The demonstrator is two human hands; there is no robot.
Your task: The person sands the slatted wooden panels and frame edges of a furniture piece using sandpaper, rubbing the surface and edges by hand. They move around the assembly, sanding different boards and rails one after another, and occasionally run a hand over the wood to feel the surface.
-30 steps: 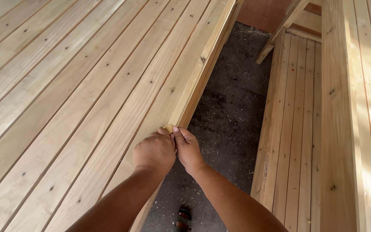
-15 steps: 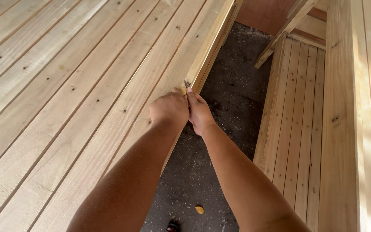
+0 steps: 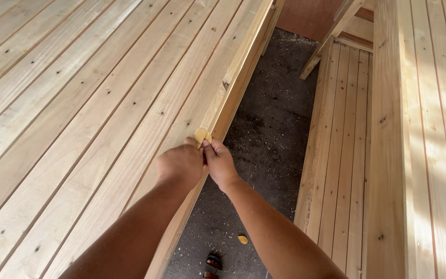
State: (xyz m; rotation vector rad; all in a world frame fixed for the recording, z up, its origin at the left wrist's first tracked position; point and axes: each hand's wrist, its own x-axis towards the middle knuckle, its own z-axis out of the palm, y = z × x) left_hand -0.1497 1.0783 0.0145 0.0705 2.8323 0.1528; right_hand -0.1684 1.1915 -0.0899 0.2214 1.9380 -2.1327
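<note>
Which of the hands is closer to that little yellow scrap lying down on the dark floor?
Right. The right hand is above the yellow scrap; the left hand sits farther left, over the plank edge.

Slid farther up the panel edge [image 3: 233, 93] with both hands [image 3: 181, 163] [image 3: 220, 163], yellow scrap [image 3: 201, 136] now showing above the fingertips.

Both forearms are bare, no sleeves, watch or rings behind the left hand [image 3: 180, 164] or right hand [image 3: 220, 163]
</note>
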